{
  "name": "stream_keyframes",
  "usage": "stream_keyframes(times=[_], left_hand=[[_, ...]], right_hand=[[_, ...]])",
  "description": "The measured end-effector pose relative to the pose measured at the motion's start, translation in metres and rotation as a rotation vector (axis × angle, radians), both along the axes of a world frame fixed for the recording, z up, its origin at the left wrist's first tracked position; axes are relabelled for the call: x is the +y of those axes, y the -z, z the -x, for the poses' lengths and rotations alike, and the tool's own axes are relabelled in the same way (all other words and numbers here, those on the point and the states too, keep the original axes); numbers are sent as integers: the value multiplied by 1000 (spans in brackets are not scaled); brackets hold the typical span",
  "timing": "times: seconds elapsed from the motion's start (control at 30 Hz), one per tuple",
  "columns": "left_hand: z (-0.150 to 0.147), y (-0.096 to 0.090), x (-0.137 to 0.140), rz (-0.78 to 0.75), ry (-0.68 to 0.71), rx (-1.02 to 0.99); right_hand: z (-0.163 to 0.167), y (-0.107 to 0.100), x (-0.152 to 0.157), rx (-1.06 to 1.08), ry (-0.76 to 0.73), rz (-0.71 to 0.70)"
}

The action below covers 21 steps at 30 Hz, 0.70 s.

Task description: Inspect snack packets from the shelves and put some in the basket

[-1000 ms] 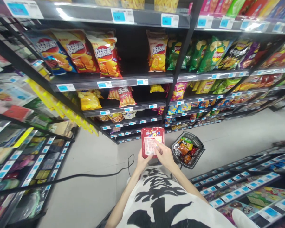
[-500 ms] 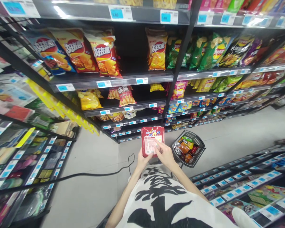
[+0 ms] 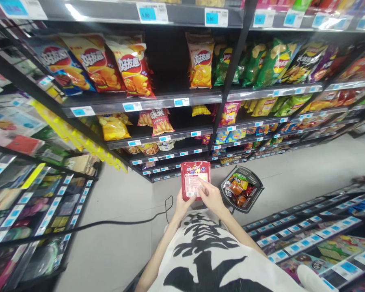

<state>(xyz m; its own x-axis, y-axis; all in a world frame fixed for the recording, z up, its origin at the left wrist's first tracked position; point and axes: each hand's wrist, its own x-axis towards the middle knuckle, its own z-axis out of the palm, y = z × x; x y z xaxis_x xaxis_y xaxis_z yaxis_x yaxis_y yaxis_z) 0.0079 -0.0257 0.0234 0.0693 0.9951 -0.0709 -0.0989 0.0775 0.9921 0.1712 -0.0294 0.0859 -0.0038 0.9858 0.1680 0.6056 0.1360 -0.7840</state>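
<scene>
I hold a red snack packet (image 3: 194,178) upright in front of my chest, its back label with white print facing me. My left hand (image 3: 181,205) grips its lower left corner. My right hand (image 3: 212,197) holds the right edge, the forefinger lying across the label. A black shopping basket (image 3: 254,198) stands on the floor just right of my hands, with several snack packs in it.
Black shelves (image 3: 158,100) full of crisp bags run ahead and to the right. More racks (image 3: 33,190) stand on the left and a low shelf (image 3: 307,239) at lower right. A black cable (image 3: 115,223) lies across the grey floor (image 3: 307,170).
The view has tilted a little upward. Both hands and the packet stay as they were.
</scene>
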Motion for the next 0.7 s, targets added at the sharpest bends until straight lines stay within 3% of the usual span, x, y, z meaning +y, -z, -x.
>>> stream_keyframes(times=[0.23, 0.7], left_hand=[[1, 5, 1, -11, -2, 8], [-2, -10, 0, 14, 15, -23]], right_hand=[[0, 2, 0, -2, -6, 5], [1, 3, -1, 50, 69, 68]])
